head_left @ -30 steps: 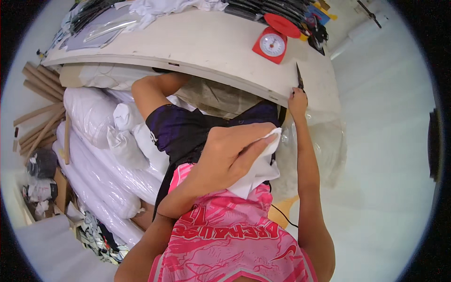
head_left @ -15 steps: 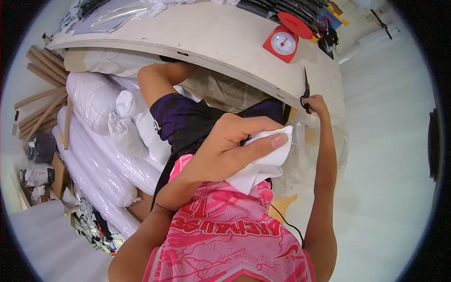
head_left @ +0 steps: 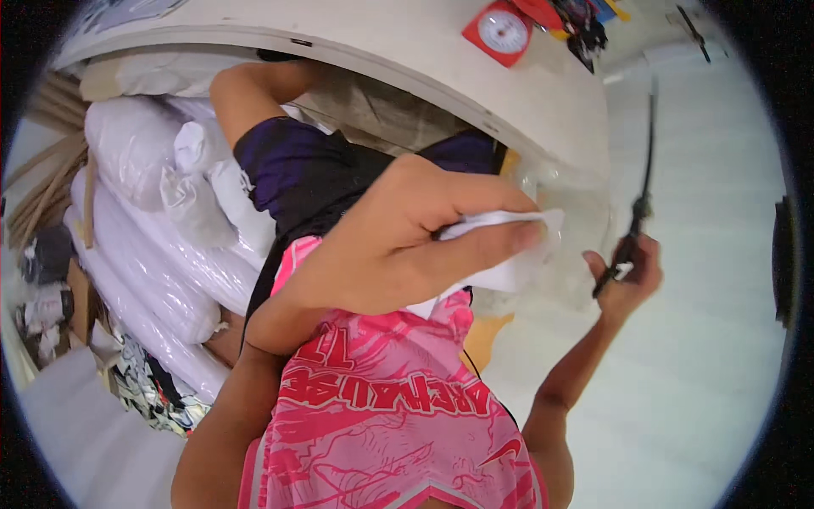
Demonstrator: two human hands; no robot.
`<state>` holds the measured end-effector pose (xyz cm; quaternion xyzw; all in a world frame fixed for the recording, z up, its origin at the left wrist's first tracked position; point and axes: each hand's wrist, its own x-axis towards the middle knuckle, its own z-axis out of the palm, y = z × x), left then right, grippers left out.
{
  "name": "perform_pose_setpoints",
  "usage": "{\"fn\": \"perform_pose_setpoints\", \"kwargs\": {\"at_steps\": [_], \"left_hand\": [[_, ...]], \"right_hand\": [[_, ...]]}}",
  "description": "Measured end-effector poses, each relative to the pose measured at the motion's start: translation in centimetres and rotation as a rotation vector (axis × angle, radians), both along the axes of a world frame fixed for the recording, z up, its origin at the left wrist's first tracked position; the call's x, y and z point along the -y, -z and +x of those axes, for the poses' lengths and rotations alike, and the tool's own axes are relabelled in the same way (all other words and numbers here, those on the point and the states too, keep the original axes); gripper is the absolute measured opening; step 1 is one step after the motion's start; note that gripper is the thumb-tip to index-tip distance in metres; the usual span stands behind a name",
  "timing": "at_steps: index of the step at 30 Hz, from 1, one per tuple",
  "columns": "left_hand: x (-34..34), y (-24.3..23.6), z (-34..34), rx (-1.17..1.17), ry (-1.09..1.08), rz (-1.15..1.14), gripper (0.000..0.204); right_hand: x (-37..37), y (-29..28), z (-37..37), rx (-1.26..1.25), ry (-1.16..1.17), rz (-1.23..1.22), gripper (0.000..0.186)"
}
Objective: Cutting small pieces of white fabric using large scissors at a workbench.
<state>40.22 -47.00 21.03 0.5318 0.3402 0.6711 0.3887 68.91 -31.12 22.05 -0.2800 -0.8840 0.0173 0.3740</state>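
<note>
In front of my chest, my left hand (head_left: pixel 424 242) pinches a folded piece of white cloth (head_left: pixel 500 276) between thumb and fingers. Part of the cloth hangs below the thumb and is blurred. Out to the right, beyond the table's end, my right hand (head_left: pixel 636 284) grips a pair of black scissors (head_left: pixel 633 233) by the handles. Their long blades point away from me, seen nearly edge-on, so I cannot tell whether they are parted. The scissors and the cloth are well apart.
A white table (head_left: pixel 373 38) curves across the far side, with a red dial scale (head_left: pixel 500 34) on it. Plastic-wrapped white rolls (head_left: pixel 136 254), white bundles (head_left: pixel 197 208) and brown cardboard tubes (head_left: pixel 51 187) lie at the left. Clear plastic (head_left: pixel 577 204) hangs by the table's right end.
My right hand has lifted the scissors off the table and brought them right and nearer. My left hand, still pinching the cloth, sits slightly farther right. The whole view has shifted.
</note>
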Motion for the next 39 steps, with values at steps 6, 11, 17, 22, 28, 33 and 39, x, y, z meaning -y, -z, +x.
{"fn": "perform_pose_setpoints", "kwargs": {"at_steps": [6, 11, 17, 22, 28, 33, 39], "left_hand": [[0.5, -0.9, -0.3, -0.084, -0.020, -0.060, 0.013], [0.7, -0.7, -0.4, -0.111, -0.046, -0.048, 0.012], [0.6, -0.5, -0.5, -0.106, -0.100, 0.025, 0.012], [0.4, -0.3, -0.6, -0.079, -0.079, -0.014, 0.012], [0.5, -0.5, -0.4, -0.063, -0.079, -0.035, 0.012], [0.4, -0.5, -0.5, -0.080, -0.085, -0.040, 0.012], [0.4, -0.5, -0.5, -0.080, -0.091, -0.073, 0.011]], "right_hand": [[2.8, -7.2, 2.6, 0.254, -0.146, 0.601, 0.071], [4.4, -8.9, 2.2, 0.372, -0.091, 0.635, 0.068], [4.2, -9.5, 2.9, 0.366, -0.156, 0.603, 0.067], [4.2, -9.4, 2.4, 0.371, -0.099, 0.636, 0.065], [3.9, -9.5, 2.8, 0.378, -0.126, 0.620, 0.066], [4.3, -9.5, 3.1, 0.392, -0.097, 0.609, 0.066], [4.5, -9.6, 3.1, 0.370, -0.102, 0.627, 0.066]]}}
